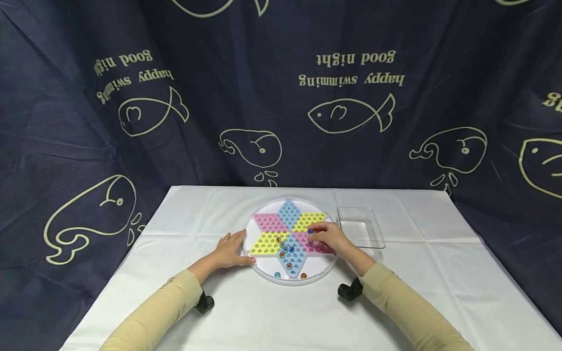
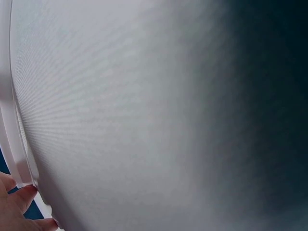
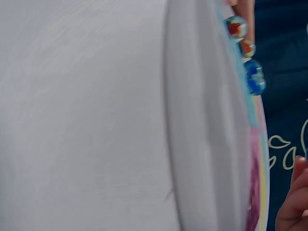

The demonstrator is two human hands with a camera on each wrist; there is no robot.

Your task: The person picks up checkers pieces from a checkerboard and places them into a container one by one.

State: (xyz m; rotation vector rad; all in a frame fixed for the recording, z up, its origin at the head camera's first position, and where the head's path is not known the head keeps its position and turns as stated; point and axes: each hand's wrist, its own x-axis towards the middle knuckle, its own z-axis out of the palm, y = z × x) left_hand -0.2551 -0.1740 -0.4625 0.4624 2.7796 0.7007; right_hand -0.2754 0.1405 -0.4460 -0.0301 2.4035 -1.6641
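A round white Chinese checkers board [image 1: 261, 266] bears a star of pink, yellow and blue areas. My right hand [image 1: 330, 236] pinches a blue marble [image 1: 310, 231] above the right side of the star; in the right wrist view only part of that hand [image 3: 293, 202] shows at the edge. My left hand [image 1: 229, 252] is spread at the board's left rim, the thumb touching it; its fingertips [image 2: 30, 191] show at that rim in the left wrist view. Several marbles sit on the star, among them a blue marble [image 1: 291, 249] and an orange one [image 1: 289, 266].
A clear plastic box [image 1: 373, 228] stands to the right of the board on the white tablecloth [image 1: 197, 209]. Near the board's front rim lie a light-blue marble [image 1: 277, 275] and an orange-red marble [image 1: 303, 276]. A dark printed curtain [image 1: 281, 87] hangs behind the table.
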